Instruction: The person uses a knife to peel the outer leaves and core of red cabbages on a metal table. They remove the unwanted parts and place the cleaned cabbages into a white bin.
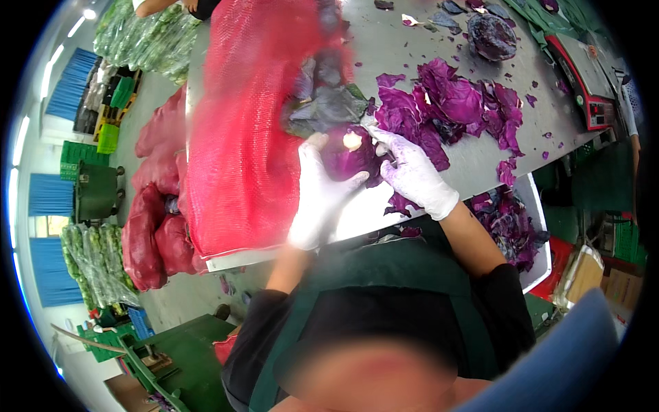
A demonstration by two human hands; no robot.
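A peeled red cabbage head [347, 157] with its pale cut stem facing up sits at the near part of the metal table [458, 170]. My left hand [322, 180], in a white glove, grips it from the left, thumb across the near side. My right hand [414, 172], gloved and stained purple, is at its right side with fingertips at the cabbage. Something small and dark shows between those fingers; I cannot tell what it is. Dull outer cabbage leaves [329, 110] lie just beyond, at the mouth of a red mesh sack [247, 154].
Loose purple leaves [453, 98] spread right of my hands. Another red cabbage [491, 37] sits farther back. A red scale [584, 82] stands at the table's right. Below the edge is a white bin [540, 257] of leaves. Filled red sacks [146, 232] lie on the left floor.
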